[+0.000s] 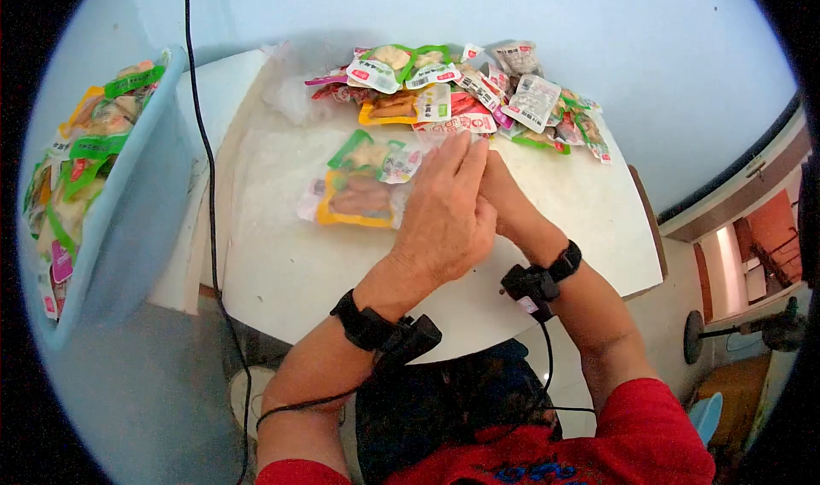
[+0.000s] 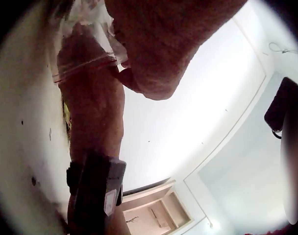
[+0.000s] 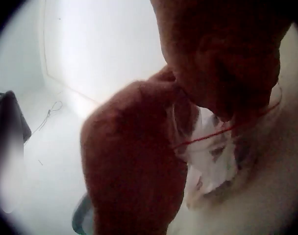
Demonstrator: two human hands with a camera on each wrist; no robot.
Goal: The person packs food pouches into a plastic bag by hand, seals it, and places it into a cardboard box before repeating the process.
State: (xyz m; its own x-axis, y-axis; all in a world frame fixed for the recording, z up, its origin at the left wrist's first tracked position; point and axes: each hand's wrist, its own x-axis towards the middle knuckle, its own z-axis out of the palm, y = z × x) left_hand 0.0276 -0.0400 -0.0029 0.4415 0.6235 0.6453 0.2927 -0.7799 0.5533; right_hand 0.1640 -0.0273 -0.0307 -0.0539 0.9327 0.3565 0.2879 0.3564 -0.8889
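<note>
A clear plastic bag (image 1: 408, 167) with a red line along its mouth lies over the white table, holding a green-edged snack packet (image 1: 366, 154) and a yellow-edged one (image 1: 357, 201). My left hand (image 1: 448, 203) holds the bag by its mouth, fingers long and close together in the head view. Beside and partly under it is my right hand (image 1: 506, 196), its fingers mostly hidden there. In the left wrist view, clear film overlaps the right hand (image 2: 87, 63) near the red line. The right wrist view shows both hands at the bag's mouth (image 3: 212, 134); I cannot tell how the right fingers are bent.
A pile of snack packets (image 1: 461, 92) lies along the back of the white table (image 1: 290, 267). Crumpled clear plastic (image 1: 295, 88) sits at its left. A blue tub (image 1: 141, 195) full of packets stands on the left. A black cable (image 1: 207, 143) hangs in front.
</note>
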